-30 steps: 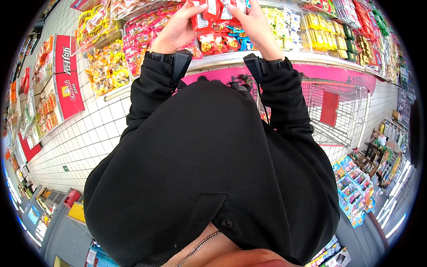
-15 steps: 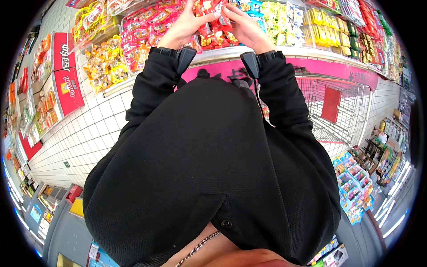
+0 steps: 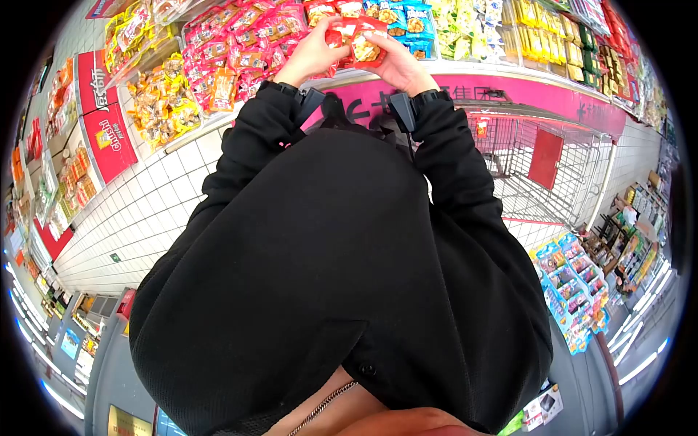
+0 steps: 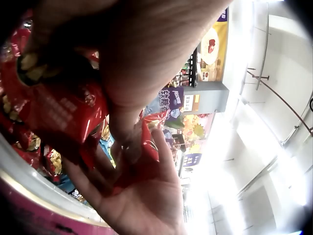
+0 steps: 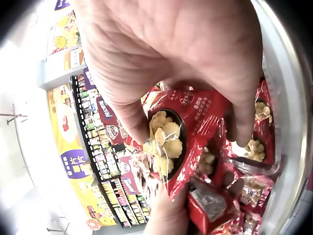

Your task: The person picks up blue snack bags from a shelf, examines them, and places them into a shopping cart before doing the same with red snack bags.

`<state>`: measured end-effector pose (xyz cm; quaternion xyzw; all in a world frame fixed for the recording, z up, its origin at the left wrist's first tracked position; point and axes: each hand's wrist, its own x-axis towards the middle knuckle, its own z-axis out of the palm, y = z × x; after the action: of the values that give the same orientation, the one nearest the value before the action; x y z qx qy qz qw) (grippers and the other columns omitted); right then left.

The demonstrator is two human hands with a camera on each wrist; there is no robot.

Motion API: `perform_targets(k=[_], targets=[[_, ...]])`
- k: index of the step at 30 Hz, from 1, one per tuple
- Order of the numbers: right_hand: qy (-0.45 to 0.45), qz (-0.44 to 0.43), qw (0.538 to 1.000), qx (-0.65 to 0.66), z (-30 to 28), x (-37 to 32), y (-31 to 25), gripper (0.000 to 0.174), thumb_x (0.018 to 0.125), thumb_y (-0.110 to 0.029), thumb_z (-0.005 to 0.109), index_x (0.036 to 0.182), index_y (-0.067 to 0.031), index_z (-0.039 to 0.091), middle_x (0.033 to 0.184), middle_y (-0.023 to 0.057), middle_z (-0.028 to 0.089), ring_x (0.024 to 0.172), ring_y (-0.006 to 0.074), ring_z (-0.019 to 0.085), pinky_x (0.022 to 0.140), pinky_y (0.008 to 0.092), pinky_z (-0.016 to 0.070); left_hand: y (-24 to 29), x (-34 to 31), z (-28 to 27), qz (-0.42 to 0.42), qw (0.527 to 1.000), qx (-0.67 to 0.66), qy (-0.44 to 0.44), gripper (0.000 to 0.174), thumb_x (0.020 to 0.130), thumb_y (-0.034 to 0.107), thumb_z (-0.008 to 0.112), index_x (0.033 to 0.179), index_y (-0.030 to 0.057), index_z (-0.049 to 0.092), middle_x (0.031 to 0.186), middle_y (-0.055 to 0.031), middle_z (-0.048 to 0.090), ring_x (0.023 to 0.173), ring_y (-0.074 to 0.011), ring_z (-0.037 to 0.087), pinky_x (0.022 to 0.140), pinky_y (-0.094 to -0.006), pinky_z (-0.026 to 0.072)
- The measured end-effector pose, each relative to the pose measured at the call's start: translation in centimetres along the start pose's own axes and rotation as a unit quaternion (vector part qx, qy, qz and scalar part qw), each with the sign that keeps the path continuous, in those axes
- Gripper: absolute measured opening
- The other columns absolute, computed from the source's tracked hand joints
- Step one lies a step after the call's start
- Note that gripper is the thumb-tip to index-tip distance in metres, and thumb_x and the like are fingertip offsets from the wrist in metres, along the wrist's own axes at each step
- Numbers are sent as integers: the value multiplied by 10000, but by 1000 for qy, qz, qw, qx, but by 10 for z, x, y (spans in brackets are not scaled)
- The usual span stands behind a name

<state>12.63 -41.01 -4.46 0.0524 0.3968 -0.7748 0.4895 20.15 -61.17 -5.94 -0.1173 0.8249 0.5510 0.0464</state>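
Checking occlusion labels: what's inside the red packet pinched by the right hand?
In the oval window of the red packet, pale yellow pieces show. Red wrapper covers the rest; other contents can't be seen.

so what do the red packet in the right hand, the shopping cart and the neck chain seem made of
The red packet: likely thin, glossy plastic film, as it creases and throws bright highlights.
The shopping cart: probably greyish metal wire, going by its thin open grid; any coating is unclear.
The neck chain: apparently metal with a silvery shine, judging by its small links; which metal can't be told.
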Motion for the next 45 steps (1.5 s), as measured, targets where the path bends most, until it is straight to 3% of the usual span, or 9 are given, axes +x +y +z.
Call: perform_targets(k=[5, 10, 11, 14, 22, 29, 30, 37, 45], targets=[[67, -24, 995, -65, -10, 9, 3, 444, 965, -242, 717, 1338, -80, 538, 1263, 64, 632, 1131, 199, 659, 874, 415, 610, 6, 5, 8, 19, 999, -13, -49, 662, 863, 230, 808, 1427, 50, 513, 1285, -139, 666, 1109, -222, 664, 951, -334, 528], [127, -120, 966, -188, -26, 41, -7, 472, 931, -234, 754, 1295, -26, 537, 1198, 96, 659, 1061, 190, 676, 832, 350, 598, 3, 20, -2, -116, 986, -119, -17, 926, 825, 255, 881, 1546, 114, 316, 1159, -130, 665, 834, -127, 673, 552, -307, 521], [124, -145, 955, -226, -36, 56, -8, 475, 924, -234, 762, 1285, -12, 547, 1172, 103, 672, 1040, 187, 684, 819, 335, 594, -1, 25, -5, -127, 987, -93, 7, 860, 847, 333, 841, 1528, 91, 376, 1273, -191, 629, 1001, -267, 677, 827, -470, 572], [114, -181, 917, -337, -36, 85, -13, 413, 975, -226, 692, 1306, -24, 550, 1143, 73, 673, 1005, 174, 664, 822, 289, 555, 16, 43, -15, -73, 980, -160, 91, 769, 812, 81, 812, 1467, 39, 411, 1313, -162, 584, 1151, -276, 608, 985, -398, 514], [208, -137, 768, -589, -36, 127, -8, 538, 920, -445, 695, 1244, -27, 598, 1074, 197, 711, 1031, 333, 677, 918, 420, 516, -27, 67, 3, 82, 971, 119, 189, 813, 865, 75, 654, 1572, 6, 258, 1434, -334, 438, 1306, -511, 456, 1101, -484, 418], [225, -175, 799, -530, -18, 72, -34, 430, 945, -305, 707, 1250, -25, 591, 1041, 125, 718, 984, 209, 682, 866, 376, 525, -14, 53, 9, 123, 914, 340, 182, 611, 904, 160, 655, 1477, 66, 466, 1523, -294, 379, 1415, -498, 345, 1157, -562, 340], [225, -117, 892, -375, -7, 61, -43, 423, 956, -268, 694, 1282, -23, 583, 1055, 131, 720, 944, 211, 696, 849, 365, 540, -9, 57, 9, 133, 916, 340, 169, 580, 911, 184, 658, 1457, 77, 494, 1525, -282, 385, 1420, -493, 342, 1149, -577, 337], [223, -96, 757, -607, -70, 44, -32, 570, 883, -493, 721, 1205, -26, 668, 1009, 205, 743, 969, 320, 729, 852, 382, 562, -25, 69, 33, 156, 880, 432, 120, 534, 970, 367, 592, 1463, 173, 524, 1594, -184, 360, 1453, -465, 312, 1105, -671, 295], [224, -157, 623, -733, -54, 45, 10, 413, 908, -380, 721, 1111, -28, 649, 960, 211, 717, 919, 417, 686, 788, 485, 549, -48, 82, 44, 151, 887, 413, 140, 508, 1009, 334, 554, 1494, 194, 498, 1627, -203, 292, 1457, -529, 251, 1088, -713, 275]])
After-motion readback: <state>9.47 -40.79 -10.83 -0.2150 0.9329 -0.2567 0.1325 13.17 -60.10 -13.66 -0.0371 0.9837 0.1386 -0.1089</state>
